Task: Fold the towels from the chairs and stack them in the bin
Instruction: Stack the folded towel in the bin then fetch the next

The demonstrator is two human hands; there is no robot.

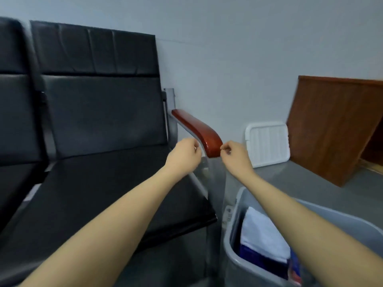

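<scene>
A grey bin [234, 241] stands on the floor at the lower right, beside the black chair [99, 183]. Inside it lies a folded white towel [263, 235] on top of a dark blue one [259, 259]. The chair seat in view carries no towel. My left hand [184, 155] and my right hand [235, 156] are raised in front of me at either side of the chair's red-brown armrest [199, 131]. The fingers of both hands are curled and I see nothing held in them.
A second black chair [14, 121] adjoins on the left. A white plastic lid or tray [267, 143] leans against the wall, with a brown wooden cabinet [331, 129] to its right. Grey floor lies between the bin and the cabinet.
</scene>
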